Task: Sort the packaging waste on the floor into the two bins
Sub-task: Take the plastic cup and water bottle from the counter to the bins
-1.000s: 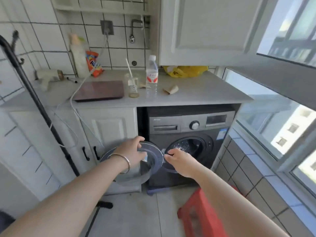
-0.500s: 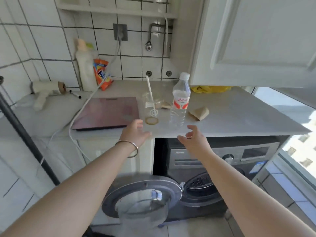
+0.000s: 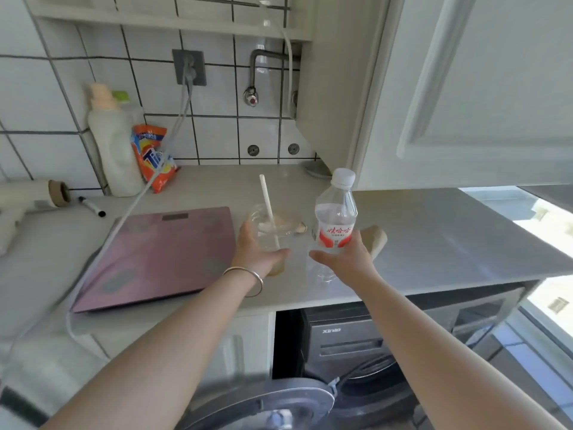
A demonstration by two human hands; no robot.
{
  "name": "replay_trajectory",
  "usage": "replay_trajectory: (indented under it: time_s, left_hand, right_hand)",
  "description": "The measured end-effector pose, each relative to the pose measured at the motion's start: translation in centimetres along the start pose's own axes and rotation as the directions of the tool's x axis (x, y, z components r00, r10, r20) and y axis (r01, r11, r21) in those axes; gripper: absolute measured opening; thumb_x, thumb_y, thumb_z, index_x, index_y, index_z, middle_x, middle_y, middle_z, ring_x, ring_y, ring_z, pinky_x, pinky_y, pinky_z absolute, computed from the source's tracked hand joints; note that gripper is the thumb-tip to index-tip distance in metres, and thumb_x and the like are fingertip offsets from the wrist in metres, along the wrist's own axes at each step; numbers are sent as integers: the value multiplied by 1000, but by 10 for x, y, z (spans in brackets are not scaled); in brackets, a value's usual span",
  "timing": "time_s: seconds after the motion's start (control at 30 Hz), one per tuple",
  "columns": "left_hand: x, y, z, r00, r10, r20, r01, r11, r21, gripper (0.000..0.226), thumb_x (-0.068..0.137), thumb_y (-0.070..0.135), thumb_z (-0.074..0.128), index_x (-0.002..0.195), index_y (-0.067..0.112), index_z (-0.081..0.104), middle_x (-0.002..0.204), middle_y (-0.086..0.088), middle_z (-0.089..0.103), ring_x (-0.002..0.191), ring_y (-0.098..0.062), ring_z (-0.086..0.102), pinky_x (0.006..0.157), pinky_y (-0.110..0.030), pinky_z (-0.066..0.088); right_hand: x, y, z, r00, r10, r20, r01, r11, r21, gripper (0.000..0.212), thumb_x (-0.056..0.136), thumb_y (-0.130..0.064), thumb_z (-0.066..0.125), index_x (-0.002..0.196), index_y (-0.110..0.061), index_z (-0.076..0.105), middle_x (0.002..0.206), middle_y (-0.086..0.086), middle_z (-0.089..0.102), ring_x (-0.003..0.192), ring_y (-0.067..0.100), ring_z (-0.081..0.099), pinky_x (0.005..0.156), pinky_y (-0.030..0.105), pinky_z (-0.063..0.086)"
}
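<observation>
On the countertop (image 3: 434,243), from the head cam — the only view I've got — both my hands are reaching out over the front edge. My left hand (image 3: 257,252), bangle (image 3: 248,279) on the wrist, is wrapped around a clear plastic cup (image 3: 273,234) with a white straw (image 3: 269,209) leaning out of it and a bit of yellowish liquid at the bottom. My right hand (image 3: 344,256) is closed around the lower part of a clear water bottle (image 3: 335,218), white cap on, red-and-white label, standing upright. Cup and bottle sit just beside each other, near the middle of the counter.

Stuff crowding the area: a pink bathroom scale (image 3: 161,252) lies flat just left of the cup, with a white cable (image 3: 124,218) running across it from the wall socket (image 3: 189,66). Back by the tiled wall there's a white detergent bottle (image 3: 113,144) and an orange detergent bag (image 3: 153,156) leaning next to it, plus a black marker (image 3: 91,206) and a white hair dryer (image 3: 24,197) at far left. A crumpled brown paper scrap (image 3: 376,240) peeks out right behind my right hand. A white upper cabinet (image 3: 465,88) hangs low over the right side — it sits close above the bottle cap. Below the counter, the dark washing machine (image 3: 356,336) has its door (image 3: 263,405) swung open between my forearms.
</observation>
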State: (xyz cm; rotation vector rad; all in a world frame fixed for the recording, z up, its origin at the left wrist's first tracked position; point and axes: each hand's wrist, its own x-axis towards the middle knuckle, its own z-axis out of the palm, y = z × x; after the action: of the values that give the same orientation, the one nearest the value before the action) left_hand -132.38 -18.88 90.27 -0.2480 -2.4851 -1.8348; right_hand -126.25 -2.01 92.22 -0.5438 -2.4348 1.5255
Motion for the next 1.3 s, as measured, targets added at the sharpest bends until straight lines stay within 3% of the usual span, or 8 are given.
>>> replay_trajectory:
  time_s: [0.13,0.3,0.4,0.6,0.7,0.87,1.1,1.3]
  left_hand:
    - [9,0,9,999,-31,7,32,995,-89,109,48,36,86,138,26,26,136,5,43,123,-13,44,104,-42,43]
    - [6,9,27,992,67,105,-54,992,-118,93,60,21,87,135,22,32,130,5,44,119,-9,44,95,-19,38]
    - [-3,23,43,963,157,219,-125,980,-153,93,55,30,88,133,20,37,134,0,46,123,-14,45,102,-28,40]
    - [-54,51,106,796,287,533,-210,957,-201,91,44,45,85,124,26,45,120,3,57,113,-11,54,100,-32,45]
    - [-103,57,153,612,367,700,-262,930,-258,67,56,21,88,111,31,51,109,8,64,101,3,60,92,-18,48]
    - [-234,54,228,319,368,874,-243,923,-300,77,47,40,85,115,32,52,108,12,66,97,8,61,87,-12,47]
    - [-457,42,281,-67,252,965,-229,938,-261,83,49,30,91,121,22,50,112,4,66,103,-9,64,98,-34,48]
    - [-643,24,296,-279,131,951,-271,940,-209,90,37,47,89,116,29,50,109,7,67,102,-10,65,95,-38,51]
  right_hand:
    - [5,2,0,999,-27,35,28,1000,-4,70,64,-31,83,120,-25,41,108,-6,61,98,14,58,78,25,42]
    - [-7,5,-20,999,-38,-24,40,998,49,69,66,-26,82,120,-26,39,105,-8,59,99,14,59,83,28,46]
    - [-26,15,-44,994,-34,-104,38,999,31,76,66,-29,82,128,-26,37,111,-8,60,101,14,59,84,27,47]
    - [-101,60,-97,917,85,-390,-53,994,94,81,63,-27,85,130,-25,39,116,-6,61,106,15,60,96,35,48]
    - [-165,99,-122,809,219,-546,-160,975,153,81,61,-33,85,128,-26,42,113,-8,64,102,13,62,91,32,49]
    - [-309,166,-163,567,415,-711,-259,910,325,71,55,-42,81,116,-30,48,104,-8,68,98,14,65,91,41,53]
    - [-528,225,-183,145,599,-788,-232,794,561,40,55,-32,75,93,-26,61,86,1,71,84,15,69,81,45,56]
    - [-700,267,-178,-118,653,-748,-132,737,663,69,64,-26,82,118,-32,40,110,-6,63,101,13,61,93,34,49]
